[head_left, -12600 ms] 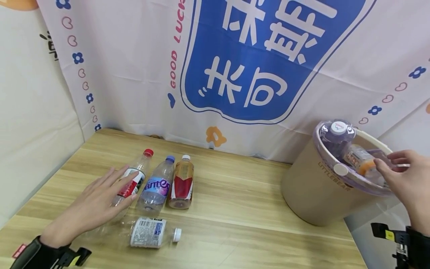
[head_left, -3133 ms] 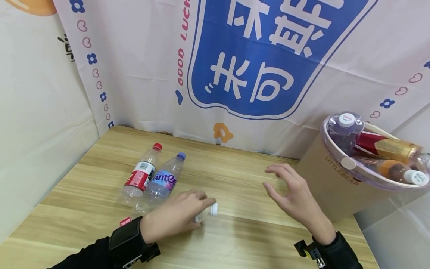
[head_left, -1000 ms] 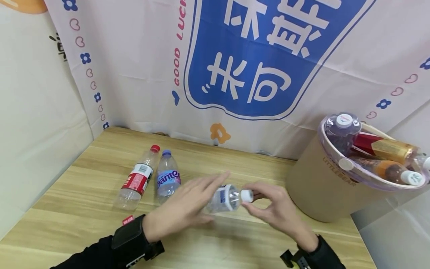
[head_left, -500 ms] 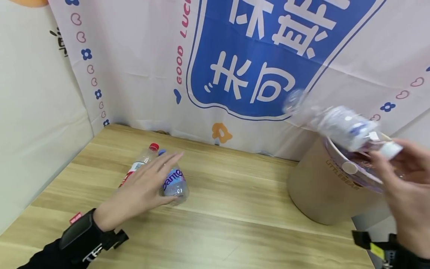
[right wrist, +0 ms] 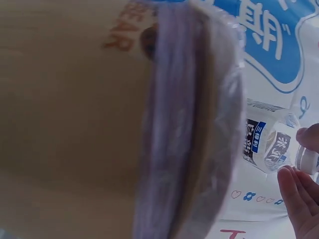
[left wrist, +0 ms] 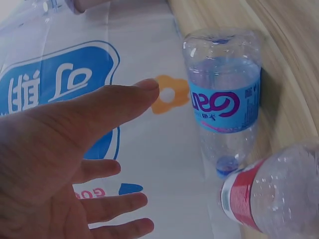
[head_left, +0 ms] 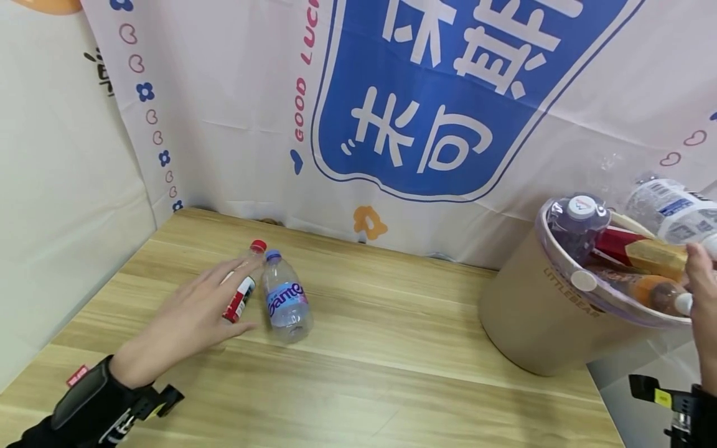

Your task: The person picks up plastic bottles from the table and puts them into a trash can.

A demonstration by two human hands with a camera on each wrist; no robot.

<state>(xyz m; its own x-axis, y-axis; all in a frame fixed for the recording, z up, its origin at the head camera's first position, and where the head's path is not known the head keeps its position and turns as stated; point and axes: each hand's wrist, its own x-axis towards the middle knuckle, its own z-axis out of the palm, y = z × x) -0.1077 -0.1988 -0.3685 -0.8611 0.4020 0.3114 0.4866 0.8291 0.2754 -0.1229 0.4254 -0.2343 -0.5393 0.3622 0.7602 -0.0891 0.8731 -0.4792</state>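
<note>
My right hand [head_left: 707, 305] pinches a clear plastic bottle with a white-and-blue label [head_left: 672, 208] near its white cap, over the bin's far right side. The right wrist view shows the same bottle [right wrist: 269, 142] beyond the bin's rim, thumb and fingers at its cap. My left hand [head_left: 185, 311] spreads its fingers over a red-capped bottle [head_left: 239, 300] with a red-and-white label, partly hiding it. Beside that lies a blue-capped water bottle [head_left: 287, 302]. In the left wrist view the left hand [left wrist: 75, 149] is apart from the blue-labelled bottle [left wrist: 224, 99], nothing between its fingers.
A beige bin [head_left: 532, 311] lined with a plastic bag stands at the table's right. In it are a white-capped clear bottle [head_left: 577, 230], a red-and-gold bottle [head_left: 652, 255] and an orange-labelled bottle [head_left: 650, 289]. A printed cloth [head_left: 235, 155] hangs behind the wooden table [head_left: 364, 373].
The amber bottle has gone from table to bin. The left hand passed the white-labelled bottle to the right hand, which carried it rightward over the bin. The left hand moved back left.
</note>
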